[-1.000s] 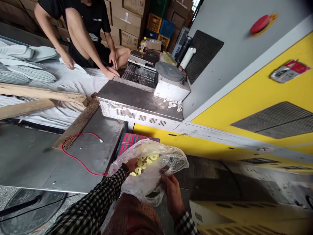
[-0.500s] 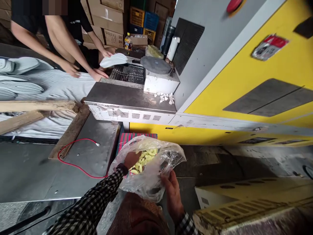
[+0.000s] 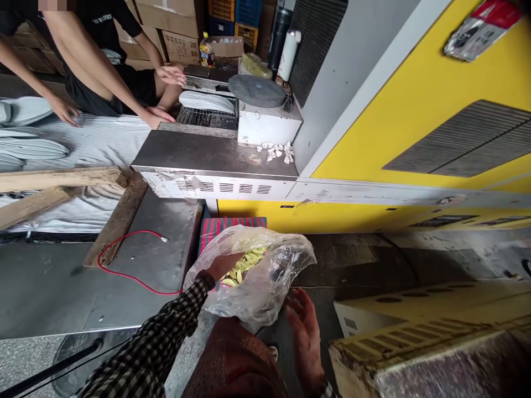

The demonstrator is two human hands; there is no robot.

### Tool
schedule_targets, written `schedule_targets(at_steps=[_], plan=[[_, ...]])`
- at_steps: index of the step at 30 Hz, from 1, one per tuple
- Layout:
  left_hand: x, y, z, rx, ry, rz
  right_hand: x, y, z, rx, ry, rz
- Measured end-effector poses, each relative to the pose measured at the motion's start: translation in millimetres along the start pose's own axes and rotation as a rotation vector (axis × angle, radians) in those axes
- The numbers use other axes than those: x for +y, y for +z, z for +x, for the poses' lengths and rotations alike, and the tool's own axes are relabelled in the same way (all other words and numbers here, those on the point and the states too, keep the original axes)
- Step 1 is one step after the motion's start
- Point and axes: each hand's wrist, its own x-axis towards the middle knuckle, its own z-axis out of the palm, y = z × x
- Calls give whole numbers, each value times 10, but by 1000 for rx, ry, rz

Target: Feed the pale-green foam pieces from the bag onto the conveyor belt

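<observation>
A clear plastic bag (image 3: 255, 301) lies open in front of me, with many small pale-yellow crescent-shaped pieces (image 3: 246, 265) inside. My left hand (image 3: 224, 266) reaches into it from the left side, its fingers among or behind the pieces and hidden from sight. Just right of the bag, my right hand (image 3: 305, 331) hovers with fingers apart and slightly curled, holding nothing. Under the bag shows a red-and-green striped cloth surface (image 3: 232, 223).
A co-worker's hand (image 3: 160, 117) rests at a conveyor (image 3: 199, 119) carrying white insole-like pieces (image 3: 207, 101). A red cable (image 3: 124, 272) crosses the metal table (image 3: 153, 254) at left. A yellow machine (image 3: 357, 132) fills the right; a tan cabinet (image 3: 398, 315) stands lower right.
My right hand has let go of the bag's right edge and opened beside it. My left hand stays in the bag. The co-worker's white pieces now lie on the conveyor.
</observation>
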Motion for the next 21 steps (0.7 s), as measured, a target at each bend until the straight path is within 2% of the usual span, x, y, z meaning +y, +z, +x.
schedule_targets(at_steps=[4, 6, 8, 12, 15, 18, 21], plan=[[315, -83, -302, -115, -134, -345, 114, -246, -81, 46, -45, -100], [541, -71, -485, -158, -191, -523, 33, -336, -175, 61, -145, -158], [785, 3, -666, -149, -168, -557, -121, -372, -281, 18, -224, -166], [1246, 360, -1006, -96, 50, -458, -419, -352, -420, -162, -181, 7], [1546, 765, -1278, -142, 148, -422, -468, -495, -485, -109, -168, 178], [1807, 1223, -1574, -172, 131, -457, -324, -1007, -613, -55, -172, 261], [2013, 1708, -1893, -227, 89, -507, 56, -1933, -811, 68, -146, 261]])
